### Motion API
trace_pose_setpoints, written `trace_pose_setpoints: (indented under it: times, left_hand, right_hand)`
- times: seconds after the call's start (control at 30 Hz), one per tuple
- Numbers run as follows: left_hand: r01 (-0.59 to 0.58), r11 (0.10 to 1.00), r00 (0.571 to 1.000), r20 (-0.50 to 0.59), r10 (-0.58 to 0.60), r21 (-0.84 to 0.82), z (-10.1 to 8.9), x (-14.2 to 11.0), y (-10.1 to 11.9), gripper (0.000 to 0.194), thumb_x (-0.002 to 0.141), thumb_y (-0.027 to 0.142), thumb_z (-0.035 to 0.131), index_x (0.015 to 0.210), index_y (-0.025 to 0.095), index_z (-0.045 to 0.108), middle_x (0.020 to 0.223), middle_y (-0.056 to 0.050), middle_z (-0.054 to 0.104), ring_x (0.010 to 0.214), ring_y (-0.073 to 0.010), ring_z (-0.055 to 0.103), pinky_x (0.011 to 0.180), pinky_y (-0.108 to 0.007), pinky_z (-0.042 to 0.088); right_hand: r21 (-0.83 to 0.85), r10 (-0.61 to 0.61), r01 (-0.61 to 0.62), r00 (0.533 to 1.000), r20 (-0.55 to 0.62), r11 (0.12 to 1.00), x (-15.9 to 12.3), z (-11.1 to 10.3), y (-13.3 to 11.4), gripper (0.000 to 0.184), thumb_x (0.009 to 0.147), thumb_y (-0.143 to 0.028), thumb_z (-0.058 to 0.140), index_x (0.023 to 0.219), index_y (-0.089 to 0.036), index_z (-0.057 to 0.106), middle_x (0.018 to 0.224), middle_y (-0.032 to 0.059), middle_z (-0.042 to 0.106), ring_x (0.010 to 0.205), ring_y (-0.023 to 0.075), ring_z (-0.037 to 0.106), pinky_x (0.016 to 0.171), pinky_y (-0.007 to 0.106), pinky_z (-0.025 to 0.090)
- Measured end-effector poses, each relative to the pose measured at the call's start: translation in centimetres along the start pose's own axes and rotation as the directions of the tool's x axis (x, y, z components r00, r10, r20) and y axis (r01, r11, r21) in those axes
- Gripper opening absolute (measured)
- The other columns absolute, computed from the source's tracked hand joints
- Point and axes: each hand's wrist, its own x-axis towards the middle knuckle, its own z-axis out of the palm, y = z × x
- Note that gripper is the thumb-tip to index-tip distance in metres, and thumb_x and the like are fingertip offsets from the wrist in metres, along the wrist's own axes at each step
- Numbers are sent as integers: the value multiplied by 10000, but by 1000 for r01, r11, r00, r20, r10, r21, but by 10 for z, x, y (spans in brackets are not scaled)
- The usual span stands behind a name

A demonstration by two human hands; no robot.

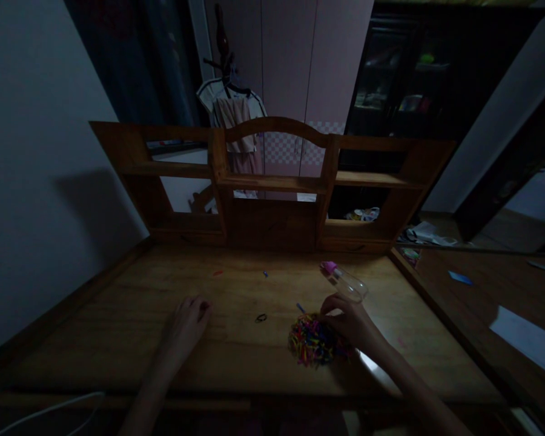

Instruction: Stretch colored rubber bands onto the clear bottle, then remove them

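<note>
My right hand (347,318) is at the upper edge of a heap of small multicoloured strips (312,345). Its thumb and fingers are pinched together there, and whatever they grip is too small to make out. On the left side of the tabletop rests my left hand (193,315), fingers curled inward; what they may hold is hidden. Between the hands lies a small dark loop (260,318). A small blue piece (300,307) sits just above the heap. Just beyond my right hand, a clear bottle (352,287) with a pink top lies on its side.
Farther back on the wooden desk (131,315) are a red strip (218,273) and a small blue item (266,274). A wooden shelf unit (272,184) stands along the far edge. To the right, another surface carries a blue card (460,278) and white paper (529,336). The light is dim.
</note>
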Motion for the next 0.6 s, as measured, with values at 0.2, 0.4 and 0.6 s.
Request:
trace_pose_setpoints:
  times: [0.2, 0.4, 0.6]
  left_hand:
    - [-28, 994, 985, -171, 9, -107, -6, -25, 14, 401, 844, 453, 508, 1153, 201, 553, 1182, -117, 565, 1121, -290, 551, 980, -444, 447]
    - [112, 739, 975, -69, -210, -664, -19, -71, 58, 392, 842, 538, 538, 1012, 195, 625, 1062, -80, 648, 1033, -256, 608, 944, -389, 476]
    - [301, 414, 932, 357, 63, -859, 8, -84, 127, 443, 856, 565, 514, 825, 148, 658, 737, -50, 649, 679, -161, 590, 631, -244, 458]
  right_hand:
    - [-15, 54, -54, 999, -3, 998, 3, 5, -13, 85, 848, -273, 630, 848, -200, 673, 933, 52, 651, 802, 163, 642, 689, 270, 546]
    - [-1, 63, -63, 997, -40, 998, -5, 2, -16, 131, 855, -294, 612, 881, -192, 690, 881, 67, 699, 816, 195, 666, 731, 311, 541]
    - [224, 365, -346, 930, -50, 911, -10, 5, 2, 269, 752, -420, 713, 881, -186, 680, 825, 69, 740, 764, 243, 721, 649, 320, 561]
